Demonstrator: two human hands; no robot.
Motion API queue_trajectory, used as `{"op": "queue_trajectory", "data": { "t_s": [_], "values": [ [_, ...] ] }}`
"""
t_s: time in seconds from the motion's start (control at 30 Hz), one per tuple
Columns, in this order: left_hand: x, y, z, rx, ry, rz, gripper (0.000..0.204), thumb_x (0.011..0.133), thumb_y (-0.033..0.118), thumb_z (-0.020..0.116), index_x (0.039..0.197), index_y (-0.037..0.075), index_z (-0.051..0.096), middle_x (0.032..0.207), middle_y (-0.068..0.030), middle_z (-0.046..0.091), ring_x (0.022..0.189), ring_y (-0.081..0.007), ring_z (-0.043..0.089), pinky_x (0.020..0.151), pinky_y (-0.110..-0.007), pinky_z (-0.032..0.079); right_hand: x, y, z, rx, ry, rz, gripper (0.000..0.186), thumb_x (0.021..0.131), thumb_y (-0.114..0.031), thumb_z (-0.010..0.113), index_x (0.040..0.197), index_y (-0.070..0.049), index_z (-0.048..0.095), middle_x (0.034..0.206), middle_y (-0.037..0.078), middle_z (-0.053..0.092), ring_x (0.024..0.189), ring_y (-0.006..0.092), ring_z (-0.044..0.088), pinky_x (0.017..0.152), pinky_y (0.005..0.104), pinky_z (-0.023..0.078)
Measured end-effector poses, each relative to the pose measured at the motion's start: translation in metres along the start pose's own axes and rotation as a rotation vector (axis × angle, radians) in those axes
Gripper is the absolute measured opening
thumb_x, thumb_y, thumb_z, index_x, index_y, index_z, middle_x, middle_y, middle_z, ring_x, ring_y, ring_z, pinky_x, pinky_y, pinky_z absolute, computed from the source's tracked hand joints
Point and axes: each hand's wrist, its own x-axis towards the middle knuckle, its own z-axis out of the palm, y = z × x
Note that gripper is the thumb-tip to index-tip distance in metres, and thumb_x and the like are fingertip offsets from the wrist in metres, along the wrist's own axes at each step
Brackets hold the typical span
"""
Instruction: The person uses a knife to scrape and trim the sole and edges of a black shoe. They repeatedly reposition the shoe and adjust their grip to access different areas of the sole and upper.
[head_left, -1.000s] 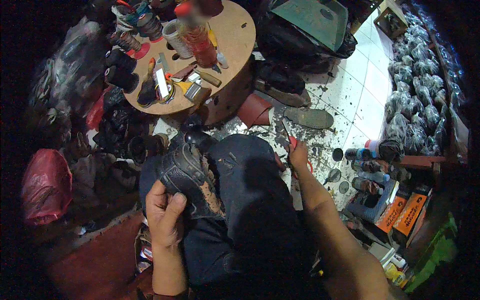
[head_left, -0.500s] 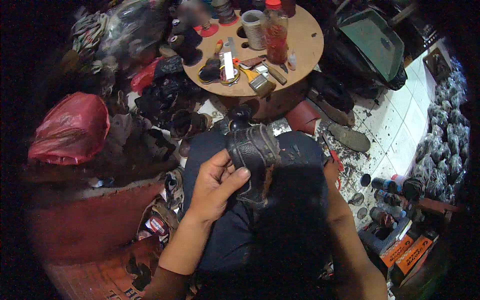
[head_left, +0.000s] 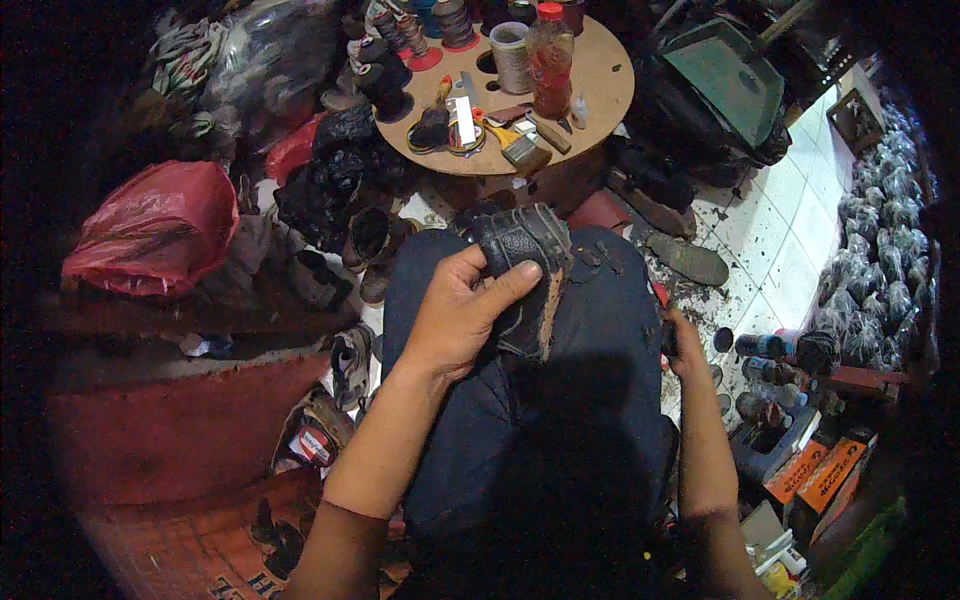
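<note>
My left hand (head_left: 462, 315) grips a black leather shoe upper (head_left: 522, 238) above my lap, thumb on the near face and fingers behind it. The leather shows stitched seams and a frayed, tan raw edge on its right side. Dark scraps (head_left: 600, 258) lie on my right thigh. Beside my right knee, my right hand (head_left: 688, 345) is lowered with its fingers curled. A bit of red (head_left: 660, 293) and something dark show at its fingers, but the knee partly hides them.
Ahead stands a round wooden table (head_left: 605, 95) with thread spools, a red-capped bottle (head_left: 550, 65), brushes and tools. A shoe sole (head_left: 688, 260) lies on the scrap-strewn tiles. Bottles and orange boxes (head_left: 820, 475) stand at right; a red plastic bag (head_left: 155, 230) sits at left.
My left hand and the shoe upper have moved up and right, and the upper has tilted. My right hand has come into clearer view beside the knee. The view has shifted slightly.
</note>
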Motion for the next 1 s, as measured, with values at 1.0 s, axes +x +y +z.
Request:
{"op": "queue_trajectory", "data": {
  "t_s": [1.0],
  "values": [
    [-0.052, -0.031, -0.001, -0.501, 0.312, 0.447, 0.017, 0.101, 0.011, 0.068, 0.118, 0.006, 0.068, 0.108, -0.0060, 0.075, 0.098, -0.0168, 0.072, 0.087, -0.033, 0.059, -0.291, -0.059, 0.232, -0.891, -0.180, -1.100, 0.044, 0.104, -0.012, 0.062, 0.147, -0.007, 0.061, 0.102, 0.012, 0.066, 0.094, 0.0208, 0.065, 0.089, 0.0355, 0.052]
  ]
}}
